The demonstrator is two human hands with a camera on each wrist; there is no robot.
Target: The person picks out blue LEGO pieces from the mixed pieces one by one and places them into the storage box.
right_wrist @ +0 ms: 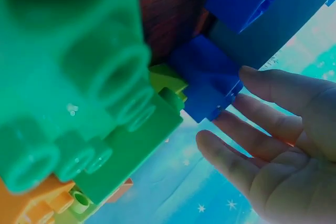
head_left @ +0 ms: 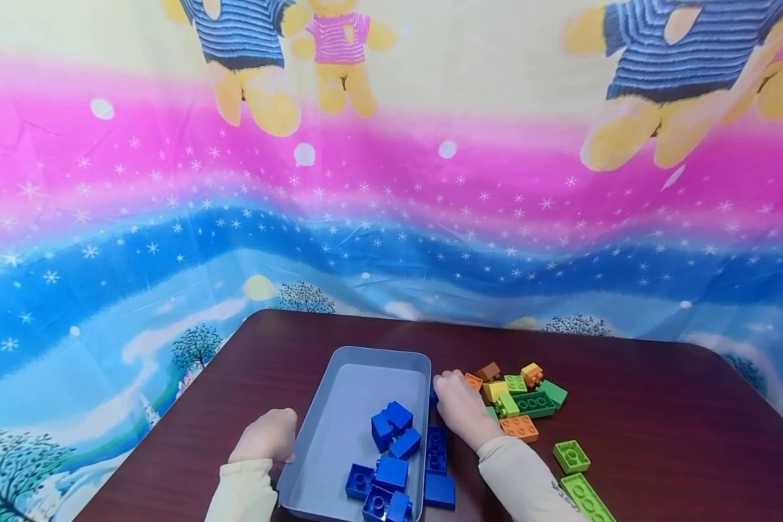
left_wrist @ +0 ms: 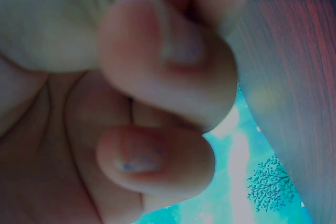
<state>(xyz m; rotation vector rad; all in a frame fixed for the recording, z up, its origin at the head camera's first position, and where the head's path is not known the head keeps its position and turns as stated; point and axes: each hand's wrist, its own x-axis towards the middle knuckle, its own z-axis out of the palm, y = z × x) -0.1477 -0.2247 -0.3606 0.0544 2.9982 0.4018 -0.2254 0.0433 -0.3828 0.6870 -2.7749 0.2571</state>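
My right hand [head_left: 460, 406] is beside the right wall of a grey tray [head_left: 339, 413]. In the right wrist view, its fairly straight thumb and fingertips touch the edge of a blue brick [right_wrist: 205, 80]; no grip around it shows. My left hand [head_left: 265, 435] is at the tray's left rim. Its fingers are curled in the left wrist view, and nothing shows between them. Several blue bricks [head_left: 391, 471] lie loose in the tray's near right part. Along the outside of its right wall are a long blue brick [head_left: 436, 449] and another blue brick [head_left: 439, 491].
Right of my right hand is a pile with a dark green brick [head_left: 533, 404], an orange brick [head_left: 519, 428], a yellow brick [head_left: 496, 392] and others. Light green bricks [head_left: 571, 456] lie nearer on the brown table [head_left: 678, 420]. A printed cloth [head_left: 391, 203] hangs behind.
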